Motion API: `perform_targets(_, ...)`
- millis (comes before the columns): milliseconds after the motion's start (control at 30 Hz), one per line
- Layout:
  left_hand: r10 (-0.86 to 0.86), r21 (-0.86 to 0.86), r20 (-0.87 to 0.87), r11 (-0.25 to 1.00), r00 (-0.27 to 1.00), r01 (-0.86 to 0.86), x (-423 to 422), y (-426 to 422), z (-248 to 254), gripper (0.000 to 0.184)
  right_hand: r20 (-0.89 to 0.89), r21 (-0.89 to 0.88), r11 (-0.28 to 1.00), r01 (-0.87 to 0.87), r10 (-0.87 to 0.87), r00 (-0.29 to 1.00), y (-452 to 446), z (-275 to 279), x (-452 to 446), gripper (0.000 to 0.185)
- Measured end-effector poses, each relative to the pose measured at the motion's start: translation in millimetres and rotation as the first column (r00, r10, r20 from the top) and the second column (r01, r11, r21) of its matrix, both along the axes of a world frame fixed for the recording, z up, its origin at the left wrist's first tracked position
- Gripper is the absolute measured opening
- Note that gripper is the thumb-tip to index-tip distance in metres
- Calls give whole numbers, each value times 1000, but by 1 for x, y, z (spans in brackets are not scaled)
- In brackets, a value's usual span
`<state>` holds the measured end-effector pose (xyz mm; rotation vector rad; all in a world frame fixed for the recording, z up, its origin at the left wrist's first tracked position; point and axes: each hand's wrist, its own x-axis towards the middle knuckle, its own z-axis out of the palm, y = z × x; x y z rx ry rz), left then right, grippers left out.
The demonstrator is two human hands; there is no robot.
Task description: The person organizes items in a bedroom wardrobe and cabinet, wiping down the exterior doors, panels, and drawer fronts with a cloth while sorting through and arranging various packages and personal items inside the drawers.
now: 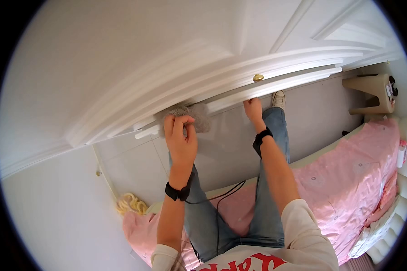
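A grey fluffy cloth lies over the left part of a white drawer's top edge. My left hand is at the cloth, its fingers curled and pressed into it. Further right, my right hand is closed at the drawer's front edge, below a small brass knob; its fingertips are partly hidden. A black band is round my left wrist, and another is round my right wrist.
White cabinet panelling fills the upper view. A pink-covered bed is behind my legs. At the far right stands a beige stool with small items on it. A black cable hangs across my jeans. Yellow loops are at the lower left.
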<state>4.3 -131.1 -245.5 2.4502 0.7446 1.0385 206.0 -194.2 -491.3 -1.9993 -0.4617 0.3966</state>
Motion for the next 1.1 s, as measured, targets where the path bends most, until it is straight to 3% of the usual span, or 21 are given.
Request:
perform_targets(100,23,-268,-97,962,995,-48,-5,-5,-15,19,-17,-8,1000,19,-19,1000,-32,-12,-22,31)
perform_targets(167,-100,-326,-161,945,982,43,-9,-5,-41,20,-18,-28,1000,-5,5,1000,-52,-15,-35,30)
perform_targets(200,-159,-352,-191,932,969,83,-13,-6,-55,21,-71,-119,989,-85,77,994,-61,-21,-36,36)
perform_targets(300,-142,-337,-276,940,951,43,-31,-22,-92,27,-158,-276,948,-156,115,981,-74,-9,-48,40)
perform_targets(433,-80,-344,-324,938,943,-39,-45,-40,-93,46,-105,-318,919,-235,213,971,-86,-16,-54,35)
perform_targets(533,-19,-353,-408,925,913,-139,-53,-44,-86,54,-186,-511,810,-288,223,957,-99,-1,-54,32)
perform_targets(633,26,-318,-478,927,878,-200,-67,-44,-80,55,-192,-579,729,-365,313,930,-100,11,-56,32)
perform_targets(733,86,-190,-502,960,861,-207,-86,-39,-85,53,-230,-615,696,-371,292,928,-102,15,-62,32)
perform_targets(833,138,-185,-483,949,865,-254,-111,-26,-85,50,-220,-596,691,-410,350,910,-106,19,-67,38)
perform_targets(967,321,-157,-503,879,803,-450,-152,-5,-92,46,-260,-613,680,-402,307,916,-112,34,-79,40)
perform_targets(1100,318,-140,-482,892,816,-430,-172,6,-89,43,-244,-618,666,-417,342,908,-115,31,-88,48)
